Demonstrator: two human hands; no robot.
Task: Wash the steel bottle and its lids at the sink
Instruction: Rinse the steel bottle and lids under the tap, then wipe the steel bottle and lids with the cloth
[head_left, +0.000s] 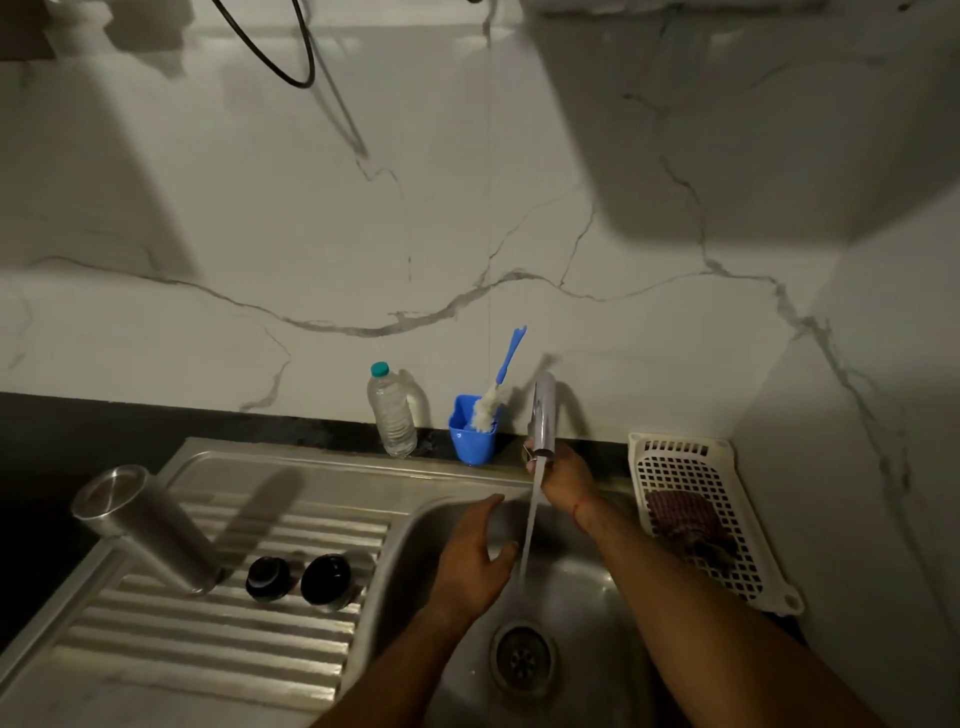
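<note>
The steel bottle (148, 527) stands upside down on the ribbed drainboard (208, 654) at the left. Two dark lids (267, 578) (327, 581) lie side by side just right of it. Water runs from the chrome tap (543, 413) into the sink basin (582, 613). My left hand (475, 558) hangs over the basin with relaxed fingers, right beside the stream and holding nothing. My right hand (563, 475) reaches behind the spout at the tap's base, fingers curled around something there; the tap hides what they grip.
A clear plastic bottle with a teal cap (392, 413) and a blue cup (472, 434) holding a blue-handled bottle brush (493, 392) stand against the marble wall. A white plastic basket (701, 514) with a dark scrubber lies right of the sink. The drain (522, 657) sits low in the basin.
</note>
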